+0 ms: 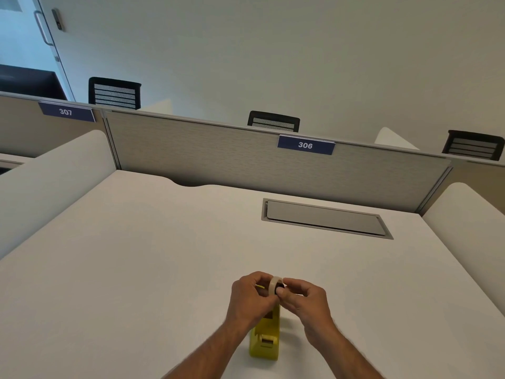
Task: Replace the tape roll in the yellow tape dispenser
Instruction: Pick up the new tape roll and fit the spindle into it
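Both hands are pinching a tape roll [275,285] above the yellow tape dispenser [265,337] standing on the white desk [136,269], left hand [250,296] and right hand [304,302] clamped on its opposite sides

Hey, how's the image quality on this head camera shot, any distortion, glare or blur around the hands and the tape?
Head view: wide-angle bending tilts the partition and desk; lighting soft and even, no glare, faint shadow beside the yellow dispenser; left hand, right hand and tape roll slightly soft, fine detail lost.
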`<state>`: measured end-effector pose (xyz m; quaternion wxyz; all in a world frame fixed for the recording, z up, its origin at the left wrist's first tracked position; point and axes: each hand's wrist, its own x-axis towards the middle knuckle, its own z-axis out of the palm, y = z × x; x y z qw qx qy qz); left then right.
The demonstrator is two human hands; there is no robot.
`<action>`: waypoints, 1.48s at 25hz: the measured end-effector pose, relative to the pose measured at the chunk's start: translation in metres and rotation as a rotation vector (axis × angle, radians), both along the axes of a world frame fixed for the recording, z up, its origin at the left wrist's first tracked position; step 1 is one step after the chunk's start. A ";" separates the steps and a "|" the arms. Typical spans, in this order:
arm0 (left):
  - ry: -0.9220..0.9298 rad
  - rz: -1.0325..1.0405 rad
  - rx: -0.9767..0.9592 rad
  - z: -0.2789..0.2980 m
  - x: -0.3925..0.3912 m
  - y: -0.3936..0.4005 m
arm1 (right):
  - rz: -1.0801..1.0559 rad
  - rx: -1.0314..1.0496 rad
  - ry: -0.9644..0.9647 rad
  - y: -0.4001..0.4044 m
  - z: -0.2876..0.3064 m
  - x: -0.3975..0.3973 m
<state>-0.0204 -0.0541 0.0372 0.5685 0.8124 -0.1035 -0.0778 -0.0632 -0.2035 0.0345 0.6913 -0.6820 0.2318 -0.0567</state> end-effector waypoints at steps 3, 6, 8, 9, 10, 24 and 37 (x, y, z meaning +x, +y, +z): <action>0.031 -0.044 -0.015 -0.001 0.003 0.004 | 0.055 -0.029 -0.016 0.001 0.002 0.000; 0.043 -0.060 -0.003 -0.004 0.005 0.010 | 0.094 -0.068 -0.010 0.000 0.003 0.002; 0.030 -0.065 0.003 -0.005 0.007 0.013 | 0.131 -0.093 -0.004 0.000 0.003 0.003; 0.024 -0.060 0.000 -0.005 0.007 0.014 | 0.150 -0.105 -0.005 0.000 0.002 0.004; 0.023 -0.052 -0.012 -0.005 0.008 0.015 | 0.163 -0.118 -0.004 0.001 0.002 0.005; -0.051 -0.073 0.125 -0.016 0.013 0.018 | 0.203 -0.557 0.043 0.007 -0.002 0.009; -0.187 -0.084 0.301 -0.023 0.010 0.020 | 0.259 -1.076 -0.004 0.018 -0.006 0.001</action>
